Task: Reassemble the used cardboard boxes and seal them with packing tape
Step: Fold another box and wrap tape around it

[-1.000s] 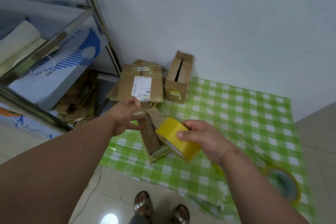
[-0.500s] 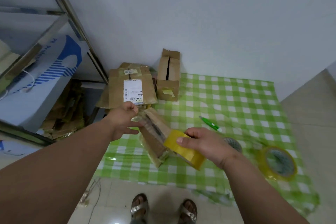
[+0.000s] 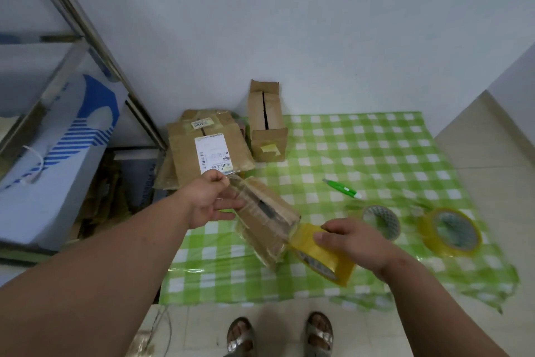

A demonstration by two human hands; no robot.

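Gripping box (image 3: 265, 219) left-handed, right hand (image 3: 351, 243) holding tape roll (image 3: 320, 255).

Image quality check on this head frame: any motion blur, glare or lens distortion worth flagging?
Head view: soft motion blur on the right hand, the yellow tape roll it holds and the two spare rolls; the box in the left hand is smeared too. Wide-angle bending curves the shelf frame. Lighting is flat and dim, with faint glare on the checked sheet.
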